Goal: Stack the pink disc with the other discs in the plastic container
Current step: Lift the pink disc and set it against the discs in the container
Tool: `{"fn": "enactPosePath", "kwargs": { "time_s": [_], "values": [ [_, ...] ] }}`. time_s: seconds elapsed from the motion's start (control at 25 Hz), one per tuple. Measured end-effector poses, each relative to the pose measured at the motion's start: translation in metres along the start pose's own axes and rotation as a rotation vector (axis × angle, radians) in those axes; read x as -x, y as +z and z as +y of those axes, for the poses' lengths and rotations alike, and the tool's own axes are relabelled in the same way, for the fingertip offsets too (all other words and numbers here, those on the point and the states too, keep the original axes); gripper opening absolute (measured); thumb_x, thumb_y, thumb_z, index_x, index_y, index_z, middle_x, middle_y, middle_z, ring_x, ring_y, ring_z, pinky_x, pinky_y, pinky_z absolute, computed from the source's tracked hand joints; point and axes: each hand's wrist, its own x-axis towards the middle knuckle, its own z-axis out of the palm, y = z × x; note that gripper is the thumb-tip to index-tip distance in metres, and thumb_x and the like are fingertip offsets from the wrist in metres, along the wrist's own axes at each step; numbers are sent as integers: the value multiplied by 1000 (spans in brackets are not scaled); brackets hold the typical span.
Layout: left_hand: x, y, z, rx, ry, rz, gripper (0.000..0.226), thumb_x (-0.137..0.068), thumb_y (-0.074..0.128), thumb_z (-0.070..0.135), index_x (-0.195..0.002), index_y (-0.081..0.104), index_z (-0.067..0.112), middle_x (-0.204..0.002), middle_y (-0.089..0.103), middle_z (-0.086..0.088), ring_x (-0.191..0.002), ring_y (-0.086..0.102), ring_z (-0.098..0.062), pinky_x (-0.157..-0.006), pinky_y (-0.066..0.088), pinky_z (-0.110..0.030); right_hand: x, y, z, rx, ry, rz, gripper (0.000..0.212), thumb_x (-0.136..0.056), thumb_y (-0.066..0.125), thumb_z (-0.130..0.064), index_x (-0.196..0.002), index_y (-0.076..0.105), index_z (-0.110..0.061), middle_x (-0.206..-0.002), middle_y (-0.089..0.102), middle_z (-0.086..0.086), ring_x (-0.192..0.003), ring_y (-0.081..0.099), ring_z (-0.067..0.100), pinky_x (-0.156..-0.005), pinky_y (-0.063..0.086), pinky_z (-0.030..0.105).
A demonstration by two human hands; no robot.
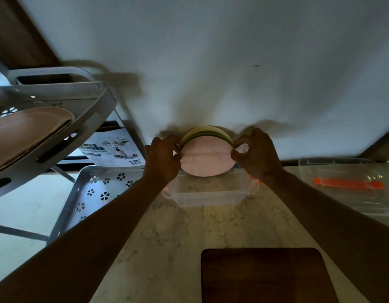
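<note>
Nearest, at the bottom edge, a dark wooden board (265, 276) lying flat on the marbled countertop (167, 232). Beyond it, two bare forearms reaching forward from either side and converging toward the middle. Further in, a clear plastic container (207, 194) resting open on the countertop, near wall see-through, with a small orange latch just visible at its right end. Above its far portion, the pink disc (207, 159) held on edge, flat face turned toward the camera, lower rim dipping behind the container's near rim. Left hand (162, 159) pinched on the disc's left edge, fingers closed around the rim; right hand (258, 155) pinched likewise on the right edge, thumb and forefinger clamped together over it. Directly behind the pink disc, the other discs (205, 131), cream and green edges showing as a thin arc along the top, pressed together in one upright stack. To the right, a transparent lid (342, 184) with an orange clip lying on the countertop. To the left, a grey perforated tray (95, 193) with flower-shaped cut-outs, and a higher grey shelf (64, 136) carrying brown plates (25, 132). Farthest, a plain pale wall (211, 62).
</note>
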Motion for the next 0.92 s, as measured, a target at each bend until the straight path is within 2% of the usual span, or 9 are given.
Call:
{"fn": "enactPosePath", "kwargs": {
  "time_s": [0.16, 0.36, 0.48, 0.64, 0.92],
  "values": [
    [8, 6, 0, -57, -6, 62, 26, -80, 72, 11, -101, 63, 22, -97, 69, 5, -104, 51, -24, -89, 33, -42, 0, 1, -3, 13, 17, -11, 19, -72, 76, -27, -90, 74, -20, -90, 47, 3, -94, 53, 29, -79, 46, 34],
    [8, 8, 0, -139, 66, 97, 18, -83, 70, 14, -100, 66, 18, -105, 69, -2, -104, 52, -27, -88, 36, -43, 1, 4, -5, 74, 33, -11, 22, -80, 72, -29, -98, 73, -17, -105, 57, 13, -99, 52, 29, -81, 44, 32],
    [8, 10, 0, -164, 81, 113, 20, -85, 69, 18, -104, 66, 17, -108, 68, -4, -106, 53, -27, -88, 37, -43, 3, 5, -6, 133, 25, -5, 24, -83, 69, -33, -99, 73, -16, -109, 56, 13, -102, 50, 29, -85, 46, 36],
    [8, 8, -1, -133, 87, 139, 25, -84, 70, 18, -107, 65, 14, -107, 66, -6, -103, 54, -28, -85, 39, -42, 2, 4, -8, 176, 27, -10, 27, -85, 65, -35, -101, 74, -15, -107, 57, 15, -100, 50, 30, -87, 47, 42],
    [14, -2, 3, -141, 101, 133, 30, -83, 70, 19, -111, 63, 13, -111, 61, -11, -106, 54, -30, -86, 40, -42, 8, -9, -12, 186, -15, 27, 31, -85, 65, -37, -107, 69, -15, -107, 61, 11, -99, 55, 28, -84, 50, 42]
  ]
}}
